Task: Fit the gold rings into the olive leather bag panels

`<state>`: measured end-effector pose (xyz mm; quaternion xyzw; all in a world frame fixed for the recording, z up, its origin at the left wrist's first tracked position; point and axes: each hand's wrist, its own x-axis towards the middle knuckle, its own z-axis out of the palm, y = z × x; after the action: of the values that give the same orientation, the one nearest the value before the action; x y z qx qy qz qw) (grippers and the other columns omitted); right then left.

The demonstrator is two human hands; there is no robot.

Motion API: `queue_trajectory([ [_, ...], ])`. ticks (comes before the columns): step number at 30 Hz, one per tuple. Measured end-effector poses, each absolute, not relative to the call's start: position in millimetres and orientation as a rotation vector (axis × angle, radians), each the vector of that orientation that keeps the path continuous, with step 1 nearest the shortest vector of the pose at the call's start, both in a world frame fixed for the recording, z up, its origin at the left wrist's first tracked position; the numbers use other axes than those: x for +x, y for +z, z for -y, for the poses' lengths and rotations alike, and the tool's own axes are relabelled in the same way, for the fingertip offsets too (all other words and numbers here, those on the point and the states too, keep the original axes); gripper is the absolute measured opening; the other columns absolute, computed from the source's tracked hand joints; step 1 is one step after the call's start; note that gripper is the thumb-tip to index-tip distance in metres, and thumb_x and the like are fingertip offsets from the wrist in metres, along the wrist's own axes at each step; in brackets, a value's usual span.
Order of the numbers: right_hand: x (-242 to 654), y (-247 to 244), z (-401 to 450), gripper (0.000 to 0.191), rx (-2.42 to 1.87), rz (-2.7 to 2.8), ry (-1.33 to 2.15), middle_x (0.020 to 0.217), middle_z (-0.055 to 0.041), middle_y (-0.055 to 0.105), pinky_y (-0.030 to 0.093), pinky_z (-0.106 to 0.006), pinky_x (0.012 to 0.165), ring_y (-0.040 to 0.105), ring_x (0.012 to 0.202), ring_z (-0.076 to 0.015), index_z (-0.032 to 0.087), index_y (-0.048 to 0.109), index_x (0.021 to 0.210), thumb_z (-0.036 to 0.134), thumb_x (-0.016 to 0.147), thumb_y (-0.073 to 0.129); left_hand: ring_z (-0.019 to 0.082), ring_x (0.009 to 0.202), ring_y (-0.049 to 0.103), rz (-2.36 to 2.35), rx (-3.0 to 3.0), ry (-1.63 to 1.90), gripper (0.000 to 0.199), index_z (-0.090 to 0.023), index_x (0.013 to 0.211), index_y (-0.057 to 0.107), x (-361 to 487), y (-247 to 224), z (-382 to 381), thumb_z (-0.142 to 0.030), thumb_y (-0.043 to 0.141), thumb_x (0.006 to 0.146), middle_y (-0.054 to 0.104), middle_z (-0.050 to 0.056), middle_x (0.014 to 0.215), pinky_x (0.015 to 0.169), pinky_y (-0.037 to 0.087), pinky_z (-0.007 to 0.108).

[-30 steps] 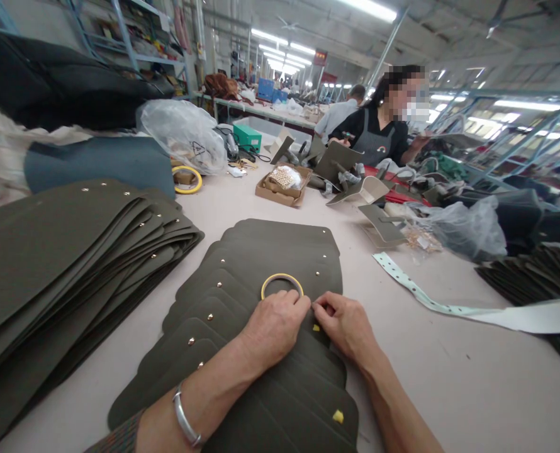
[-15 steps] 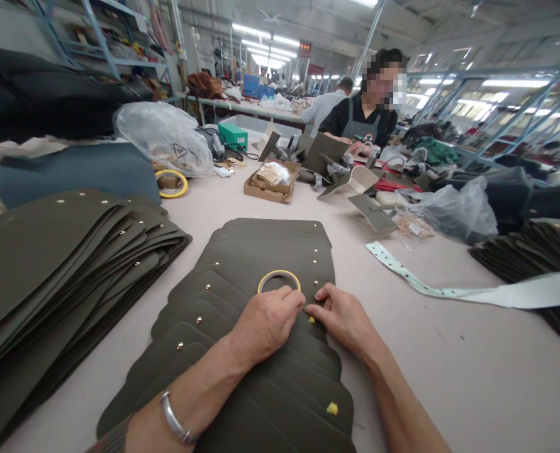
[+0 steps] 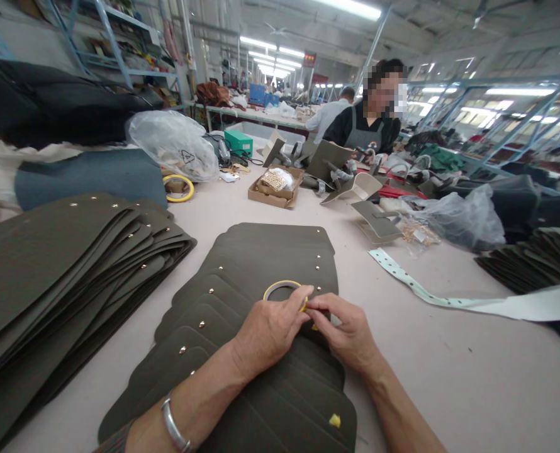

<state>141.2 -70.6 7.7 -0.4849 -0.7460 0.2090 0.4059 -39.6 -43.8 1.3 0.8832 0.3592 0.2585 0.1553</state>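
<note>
My left hand [image 3: 271,327] is closed on a yellow tape roll [image 3: 280,286] above overlapping dark olive panels [image 3: 280,245]. Thumb and fingers of my right hand [image 3: 348,327] are pinched together at the roll's right edge, touching my left fingertips; whatever they grip is too small to make out. Small metal studs [image 3: 211,291] dot both sides of the panels. One yellow tape scrap [image 3: 335,420] lies on the lowest panel, and another [image 3: 314,327] shows just below my fingers.
More olive panels [image 3: 72,251] are stacked at left. Beyond stands a cardboard box [image 3: 273,200] of metal pieces. A pale perforated strip [image 3: 450,304] crosses the right side. Across the table is a person [image 3: 365,129] among grey parts and plastic bags.
The tape roll has been lifted and tilted slightly in my left hand. My right hand has moved from the panel to the roll's edge, its fingers now pinched. The view has shifted slightly.
</note>
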Motion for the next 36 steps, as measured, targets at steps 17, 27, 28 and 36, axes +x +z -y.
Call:
queue_trajectory([
  [17, 132.5, -2.0, 60.5, 0.02, -1.463, 1.191, 0.929, 0.051, 0.0023, 0.059, 0.046, -0.023, 0.043, 0.055, 0.042, -0.0119, 0.017, 0.062, 0.07, 0.036, 0.076, 0.062, 0.013, 0.067, 0.057, -1.036, 2.625, 0.874, 0.027, -0.019, 0.081, 0.053, -32.9, 1.5, 46.0, -0.022, 0.033, 0.098, 0.06, 0.0, 0.072, 0.063, 0.044, 0.023],
  [27, 162.4, -13.2, 44.4, 0.034, -1.66, 1.329, 0.751, 0.057, -0.0016, 0.063, 0.045, -0.023, 0.043, 0.055, 0.048, -0.0134, 0.015, 0.071, 0.079, 0.047, 0.077, 0.062, 0.021, 0.084, 0.055, -1.191, 2.771, 0.349, 0.009, -0.02, 0.088, 0.056, -24.8, 3.9, 43.2, -0.016, 0.048, 0.092, 0.06, 0.003, 0.087, 0.069, 0.048, 0.032],
  [28, 161.0, -12.9, 44.5, 0.032, -1.673, 1.38, 0.699, 0.059, -0.0027, 0.065, 0.046, -0.024, 0.046, 0.057, 0.051, -0.0148, 0.015, 0.071, 0.079, 0.045, 0.078, 0.061, 0.022, 0.084, 0.054, -1.181, 2.773, 0.346, 0.009, -0.02, 0.088, 0.056, -24.3, 3.8, 43.5, -0.017, 0.048, 0.092, 0.06, 0.003, 0.087, 0.069, 0.048, 0.033],
  [36, 148.0, -12.4, 39.9, 0.02, -1.768, 1.688, 0.323, 0.078, -0.0046, 0.073, 0.049, -0.03, 0.066, 0.066, 0.069, -0.019, 0.02, 0.069, 0.08, 0.031, 0.083, 0.053, 0.023, 0.085, 0.054, -1.17, 2.756, 0.369, 0.008, -0.019, 0.087, 0.055, -23.5, 2.2, 44.2, -0.017, 0.048, 0.092, 0.059, 0.003, 0.088, 0.069, 0.049, 0.035],
])
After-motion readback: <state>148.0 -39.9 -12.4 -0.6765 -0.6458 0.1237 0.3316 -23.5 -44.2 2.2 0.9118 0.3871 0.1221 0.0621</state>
